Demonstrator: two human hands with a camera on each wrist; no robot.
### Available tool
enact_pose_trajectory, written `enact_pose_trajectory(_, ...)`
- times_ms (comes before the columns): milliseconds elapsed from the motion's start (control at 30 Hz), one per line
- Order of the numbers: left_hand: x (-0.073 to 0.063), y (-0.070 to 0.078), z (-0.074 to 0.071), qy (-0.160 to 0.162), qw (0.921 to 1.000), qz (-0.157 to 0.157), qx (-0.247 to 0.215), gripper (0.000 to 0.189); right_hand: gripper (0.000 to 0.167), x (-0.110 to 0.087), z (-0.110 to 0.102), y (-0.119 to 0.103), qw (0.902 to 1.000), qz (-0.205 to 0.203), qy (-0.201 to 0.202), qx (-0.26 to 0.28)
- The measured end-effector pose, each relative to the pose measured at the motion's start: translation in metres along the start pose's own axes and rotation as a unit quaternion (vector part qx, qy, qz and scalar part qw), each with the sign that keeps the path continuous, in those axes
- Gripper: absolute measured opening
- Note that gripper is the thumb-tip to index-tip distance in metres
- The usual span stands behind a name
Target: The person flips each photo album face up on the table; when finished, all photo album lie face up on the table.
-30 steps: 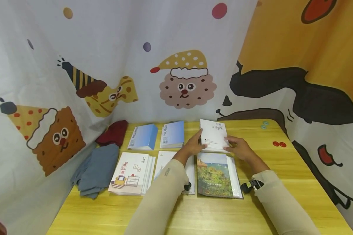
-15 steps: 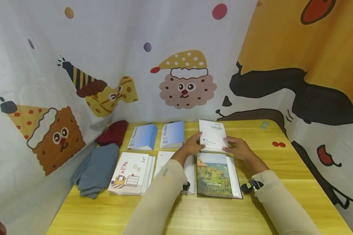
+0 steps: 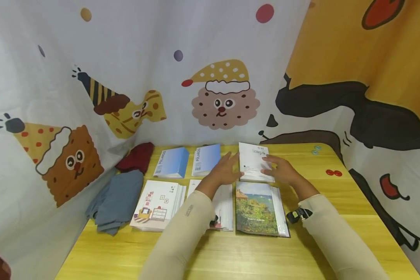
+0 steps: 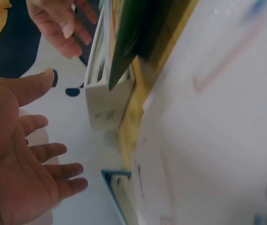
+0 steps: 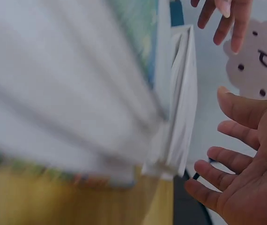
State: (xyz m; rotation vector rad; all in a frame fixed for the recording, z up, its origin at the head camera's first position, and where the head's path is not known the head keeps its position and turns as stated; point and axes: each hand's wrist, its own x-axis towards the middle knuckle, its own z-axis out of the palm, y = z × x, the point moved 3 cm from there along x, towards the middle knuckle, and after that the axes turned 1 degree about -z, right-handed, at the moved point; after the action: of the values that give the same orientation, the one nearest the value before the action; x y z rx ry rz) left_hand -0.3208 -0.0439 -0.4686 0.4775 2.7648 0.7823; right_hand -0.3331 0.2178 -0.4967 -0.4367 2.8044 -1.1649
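A white photo album (image 3: 252, 161) with dark lettering lies at the back right of the table in the head view. My left hand (image 3: 225, 171) is spread just left of it, while my right hand (image 3: 283, 171) hovers over its right edge with fingers extended. Both wrist views show loose, parted fingers and nothing in either palm: the left hand (image 4: 16, 164) in one, the right hand (image 5: 250, 164) in the other. In front of the white album lies one with a painted garden cover (image 3: 254, 208). Under my left forearm, another white album (image 3: 225, 204) is partly hidden.
Two blue POLAROID albums (image 3: 170, 162) stand in the back row. At the front left is a white album (image 3: 154, 202) with a room drawing. Grey-blue cloth (image 3: 120, 198) and dark red cloth (image 3: 136, 157) lie at the left edge. Red discs (image 3: 333, 172) sit at right.
My fingers have come off the white album's sides. The left hand has opened and drawn left; the right has lifted slightly over the edge. The white album stays in nearly the same place.
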Motion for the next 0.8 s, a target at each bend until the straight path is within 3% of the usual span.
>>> enact_pose_trajectory(333,-0.012,-0.033,-0.024,0.017,0.9939,-0.060,0.091,0.084,0.066,0.024,0.024,-0.050,0.9980,-0.050,-0.037,-0.013)
enact_pose_trajectory(567,-0.017,-0.066,-0.033,-0.011,0.9937,-0.104,0.040,0.090,0.065,0.038,0.047,-0.082,0.9934,-0.080,-0.075,0.032)
enact_pose_trajectory(800,-0.020,-0.088,-0.036,-0.025,0.9920,-0.122,0.022,0.091,0.065,0.053,0.073,-0.101,0.9904,-0.079,-0.110,0.026)
